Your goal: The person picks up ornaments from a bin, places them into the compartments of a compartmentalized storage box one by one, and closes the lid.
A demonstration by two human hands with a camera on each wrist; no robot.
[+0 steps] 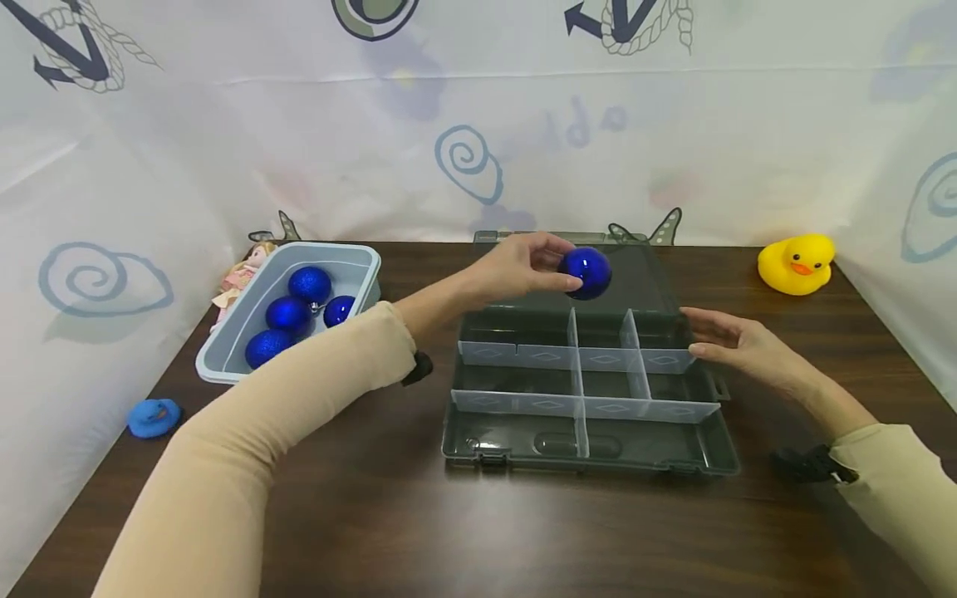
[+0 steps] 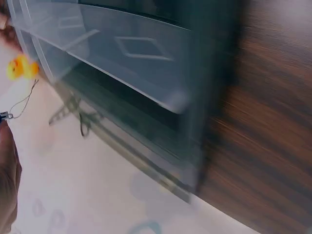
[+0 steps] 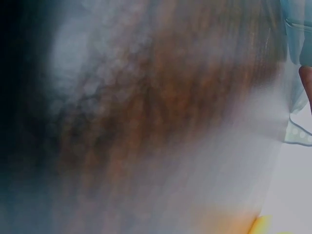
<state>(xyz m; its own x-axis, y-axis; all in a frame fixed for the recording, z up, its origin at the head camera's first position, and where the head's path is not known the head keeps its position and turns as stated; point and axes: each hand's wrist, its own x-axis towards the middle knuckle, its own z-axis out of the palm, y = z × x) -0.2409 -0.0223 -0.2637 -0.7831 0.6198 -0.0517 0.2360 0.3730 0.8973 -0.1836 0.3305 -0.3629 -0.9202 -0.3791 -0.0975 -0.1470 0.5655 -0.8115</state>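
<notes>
Ok, L hand [image 1: 519, 266] has a shiny blue ball [image 1: 586, 273] pinched betw. thumb & fingers, held up above the rear part of a dark see-thru divider box [image 1: 508, 433]. R hand [image 1: 736, 345] is at the box's R side, thumb & fingers apart, fingertips at the edge; can't tell how firmly they press.

Box: lid open at the back, pale dividers [image 1: 516, 404] standing upright inside, diamond marks on them. It sits on a dark wood table [image 1: 359, 523].

Head cam only: lt-blue bin [image 1: 223, 359] to the L w/ 4 more blue balls [image 1: 288, 314], some glittery, some smooth; doll [image 1: 242, 274] just behind/beside the bin; small blue item [image 1: 154, 417] near the table's L edge. Yellow duck [image 1: 796, 264] at far R, well apart from the box.

L wrist cam adds what head cam doesn't show: silver cap [image 2: 6, 116] & thin loop [image 2: 28, 100] on the held ball. Ball itself mostly out of frame there, just a blue sliver; L fingers cut off at the edge. Dividers close up, duck small behind.

R wrist cam: mostly blur, brown wood; one fingertip [image 3: 306, 80] at the R border, against/near a clear box edge (contact unclear), plus a yellow bit of duck at the bottom. R grip not readable from it.
</notes>
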